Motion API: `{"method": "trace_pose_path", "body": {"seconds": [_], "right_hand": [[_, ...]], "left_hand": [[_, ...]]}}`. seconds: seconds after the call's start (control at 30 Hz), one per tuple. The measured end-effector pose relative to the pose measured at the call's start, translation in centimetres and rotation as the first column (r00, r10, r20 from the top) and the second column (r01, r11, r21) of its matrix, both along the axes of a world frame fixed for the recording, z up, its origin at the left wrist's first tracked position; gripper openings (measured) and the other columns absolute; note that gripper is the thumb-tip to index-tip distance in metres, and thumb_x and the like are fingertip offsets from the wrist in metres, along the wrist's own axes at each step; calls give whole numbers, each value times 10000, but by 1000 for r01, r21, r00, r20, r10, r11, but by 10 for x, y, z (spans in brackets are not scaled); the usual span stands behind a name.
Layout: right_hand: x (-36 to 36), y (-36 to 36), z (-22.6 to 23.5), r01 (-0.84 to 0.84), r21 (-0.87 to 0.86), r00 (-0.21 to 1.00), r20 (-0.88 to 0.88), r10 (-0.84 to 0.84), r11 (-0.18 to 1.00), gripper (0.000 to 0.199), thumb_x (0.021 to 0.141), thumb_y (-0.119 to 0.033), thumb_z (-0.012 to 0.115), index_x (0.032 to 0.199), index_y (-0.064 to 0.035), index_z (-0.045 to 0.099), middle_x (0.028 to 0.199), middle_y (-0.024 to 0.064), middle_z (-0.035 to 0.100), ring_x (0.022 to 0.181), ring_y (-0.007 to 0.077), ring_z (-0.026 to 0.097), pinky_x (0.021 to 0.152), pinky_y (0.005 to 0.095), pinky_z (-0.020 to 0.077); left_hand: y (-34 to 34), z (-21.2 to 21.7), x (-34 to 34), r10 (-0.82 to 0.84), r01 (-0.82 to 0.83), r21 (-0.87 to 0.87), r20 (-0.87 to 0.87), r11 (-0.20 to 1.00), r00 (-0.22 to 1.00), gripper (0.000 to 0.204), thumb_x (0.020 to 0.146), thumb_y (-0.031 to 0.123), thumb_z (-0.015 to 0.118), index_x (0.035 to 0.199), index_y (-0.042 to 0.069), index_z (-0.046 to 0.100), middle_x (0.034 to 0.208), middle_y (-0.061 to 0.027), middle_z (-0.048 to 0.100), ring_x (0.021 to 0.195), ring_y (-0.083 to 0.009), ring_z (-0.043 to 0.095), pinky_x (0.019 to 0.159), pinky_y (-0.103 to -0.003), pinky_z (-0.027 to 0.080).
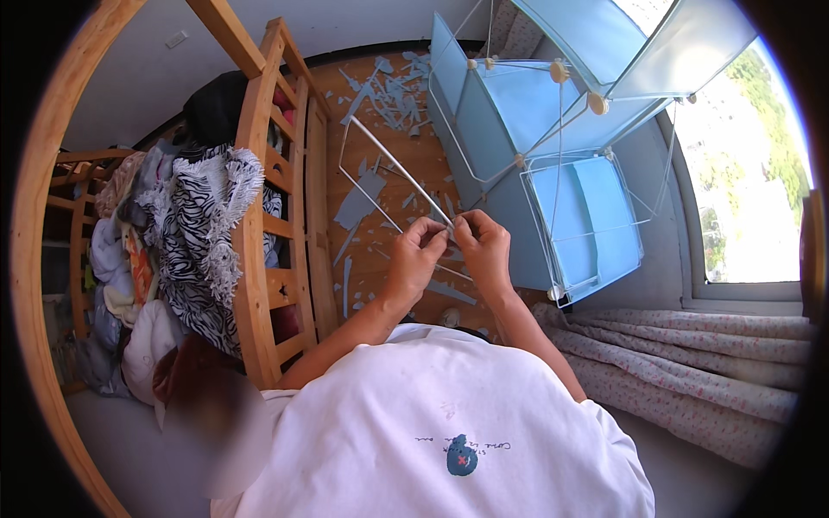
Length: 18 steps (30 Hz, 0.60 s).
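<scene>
In front of my chest I hold a thin white wire frame [370,198] with bent corners. Along its upper right side lies a thicker white strip or sleeve [400,167]. My left hand [413,262] is closed, its thumb and fingers pinching near the strip's lower end. Right beside it my right hand [485,249] pinches the same spot, the fingertips almost touching. What exactly lies between the fingertips is partly hidden. Just beyond my right hand stands a rack of light blue panels [501,226] on white wire frames with round, pale connectors [598,103].
Pale blue-grey scraps and strips [399,97] litter the wooden floor [414,186]. On the left a wooden bed frame [255,216] holds heaped clothes and a zebra-patterned blanket [200,220]. A gathered curtain [691,371] lies below the bright window [753,224] on the right.
</scene>
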State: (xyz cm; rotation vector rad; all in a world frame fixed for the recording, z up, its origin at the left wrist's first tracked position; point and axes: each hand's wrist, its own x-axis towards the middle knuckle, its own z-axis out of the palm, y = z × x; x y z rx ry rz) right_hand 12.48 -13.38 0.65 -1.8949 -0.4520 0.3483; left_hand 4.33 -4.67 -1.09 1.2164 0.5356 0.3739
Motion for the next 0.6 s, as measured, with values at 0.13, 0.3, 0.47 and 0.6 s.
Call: {"method": "trace_pose_path", "body": {"seconds": [0.13, 0.3, 0.47, 0.6], "right_hand": [[10, 0, -19, -66, 208, 974, -200, 108, 976, 163, 835, -145, 568, 834, 14, 605, 616, 44, 562, 571, 53, 461, 513, 242, 406], [3, 2, -12, -107, 117, 994, -19, 110, 987, 155, 835, -138, 573, 859, 13, 603, 619, 44, 558, 566, 58, 467, 515, 240, 405], [-2, 6, -7, -109, 71, 989, -89, 115, 991, 159, 842, -137, 562, 870, 13, 606, 613, 44, 551, 557, 69, 471, 509, 235, 395], [6, -2, -21, -145, 176, 914, -354, 199, 974, 195, 867, -176, 545, 888, 5, 615, 661, 19, 573, 576, 64, 483, 509, 219, 381]], "left_hand": [[8, -1, 0, -21, 28, -215, 37, 976, 999, 91, 858, 92, 524, 896, 10, 540, 789, -32, 564, 692, -99, 570, 642, -227, 483], [11, 17, 9, 48, -47, -103, 9, 994, 999, 125, 837, 99, 577, 919, 5, 566, 781, -10, 567, 715, -78, 542, 658, -215, 449], [26, 6, 20, 123, -125, -42, -51, 991, 991, 76, 821, 56, 596, 868, 2, 625, 758, -4, 586, 719, -59, 515, 636, -200, 413], [25, 5, 19, 37, -34, 37, -69, 999, 997, 106, 829, 75, 595, 910, 11, 623, 746, 18, 573, 708, -58, 509, 683, -199, 406]]}}
